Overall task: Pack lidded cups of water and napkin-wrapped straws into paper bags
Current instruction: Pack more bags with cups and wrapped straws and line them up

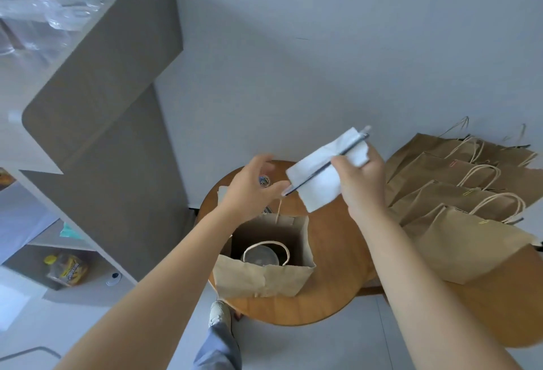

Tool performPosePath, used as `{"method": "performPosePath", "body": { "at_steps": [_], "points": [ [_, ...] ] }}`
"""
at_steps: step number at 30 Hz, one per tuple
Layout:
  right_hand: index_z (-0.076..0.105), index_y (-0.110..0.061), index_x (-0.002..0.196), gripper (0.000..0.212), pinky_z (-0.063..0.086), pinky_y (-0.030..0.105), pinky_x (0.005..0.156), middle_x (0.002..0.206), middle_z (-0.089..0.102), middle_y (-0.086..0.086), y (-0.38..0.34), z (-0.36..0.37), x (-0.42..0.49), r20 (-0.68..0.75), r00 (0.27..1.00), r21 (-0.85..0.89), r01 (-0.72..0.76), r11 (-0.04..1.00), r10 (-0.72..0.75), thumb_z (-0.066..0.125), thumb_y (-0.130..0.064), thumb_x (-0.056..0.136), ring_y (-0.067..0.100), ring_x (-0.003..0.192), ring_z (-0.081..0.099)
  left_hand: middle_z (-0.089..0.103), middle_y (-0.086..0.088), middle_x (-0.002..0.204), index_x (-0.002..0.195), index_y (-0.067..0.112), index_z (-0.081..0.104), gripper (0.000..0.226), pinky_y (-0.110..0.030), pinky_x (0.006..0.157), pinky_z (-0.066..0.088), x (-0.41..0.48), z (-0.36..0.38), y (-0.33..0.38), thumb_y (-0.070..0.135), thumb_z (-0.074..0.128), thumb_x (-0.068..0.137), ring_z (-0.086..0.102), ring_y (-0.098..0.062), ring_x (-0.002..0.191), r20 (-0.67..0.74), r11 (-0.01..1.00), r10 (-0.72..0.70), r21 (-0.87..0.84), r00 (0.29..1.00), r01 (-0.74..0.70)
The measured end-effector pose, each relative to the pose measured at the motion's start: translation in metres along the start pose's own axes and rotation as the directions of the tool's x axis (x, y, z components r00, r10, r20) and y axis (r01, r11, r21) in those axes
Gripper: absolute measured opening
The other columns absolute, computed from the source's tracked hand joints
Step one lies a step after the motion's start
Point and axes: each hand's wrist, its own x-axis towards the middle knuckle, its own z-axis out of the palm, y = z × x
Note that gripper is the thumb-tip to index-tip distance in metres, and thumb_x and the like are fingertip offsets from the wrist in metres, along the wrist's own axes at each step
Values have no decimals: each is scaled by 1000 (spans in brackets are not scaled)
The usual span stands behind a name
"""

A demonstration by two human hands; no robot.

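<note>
Above the desk's (338, 252) far edge the straw (311, 176) lies slantwise on the napkin (320, 190), its low end pinched by the left hand's (249, 190) fingers (276, 186), its middle pinched with the napkin by the right hand (364, 178), over the open paper bag (264, 278).

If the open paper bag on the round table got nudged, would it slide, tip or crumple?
The open paper bag would probably stay upright: the lidded cup sits at its bottom as ballast. Its walls look creased, so a push likely dents them first. On the smooth table it may slide.
</note>
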Motion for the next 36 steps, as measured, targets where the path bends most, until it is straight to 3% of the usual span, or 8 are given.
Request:
{"method": "performPosePath", "body": {
  "at_steps": [4, 6, 9, 12, 14, 18, 28, 36],
  "points": [
    [51, -31, 82, 28, 50, 20, 58, 82, 60, -10, 13, -15, -18, -44, 998, -57, 35, 998, -37, 57, -4, 86, 7, 73, 60, 64, -4, 104, 99, 19, 55, 8, -24, 70, 42, -19, 1, -44, 17, 53, 92, 57, -15, 87, -179, 969, -164, 154, 970, 192],
    [51, -26, 82, 22, 47, 18, 51, 77, 60, -7, 26, -13, -25, 8, 1000, -126, 4, 992, -3, 57, -5, 86, 12, 67, 60, 65, -4, 108, 106, 18, 58, 16, -27, 73, 48, -28, 5, -65, 19, 50, 92, 59, -18, 91, -68, 919, -243, 304, 968, 252],
    [56, -16, 98, 12, 40, 16, 47, 78, 58, -1, 54, 1, -34, 163, 982, -410, -16, 912, 90, 57, -10, 87, 13, 63, 55, 56, -2, 131, 131, 18, 52, 39, -31, 96, 45, -37, 11, -86, 18, 50, 92, 53, -21, 116, 102, 854, -297, 473, 949, 217],
    [49, -12, 132, 43, 50, 24, 66, 110, 63, 7, 85, 16, -41, 253, 953, -619, 27, 785, 167, 57, -14, 90, 18, 86, 61, 55, -1, 133, 133, 19, 50, 41, -30, 98, 43, -37, 11, -92, 19, 50, 93, 52, -20, 118, 77, 872, -278, 440, 958, 217],
    [54, -11, 125, 34, 52, 28, 79, 118, 62, 8, 101, 19, -42, 273, 942, -707, 59, 704, 195, 56, -16, 91, 22, 98, 61, 57, 0, 130, 131, 20, 51, 38, -27, 92, 45, -32, 6, -91, 19, 50, 93, 55, -19, 114, 24, 896, -261, 378, 965, 233],
    [55, -15, 113, 28, 52, 25, 71, 110, 61, 1, 118, 19, -38, 369, 889, -814, 169, 556, 271, 62, -25, 88, 16, 89, 58, 58, 0, 127, 129, 18, 53, 36, -28, 95, 46, -13, -5, -93, 17, 52, 93, 56, -17, 113, -28, 932, -247, 267, 969, 245],
    [61, -16, 97, 11, 43, 15, 62, 89, 59, -4, 119, 48, 35, 171, 953, -604, -99, 791, 250, 52, -15, 91, 11, 83, 57, 62, 0, 122, 125, 17, 55, 31, -23, 86, 46, 77, 6, -127, 19, 49, 95, 58, -16, 107, 69, 939, -294, 206, 953, 274],
    [65, -14, 98, 14, 36, 7, 64, 95, 63, -4, 177, 135, 134, 382, 797, -704, -78, 705, 469, 52, -14, 93, 8, 88, 55, 57, -3, 130, 127, 17, 56, 35, -30, 94, 46, 168, 27, -179, 17, 41, 95, 53, -21, 116, 307, 903, -383, 322, 871, 283]
  ]
}}
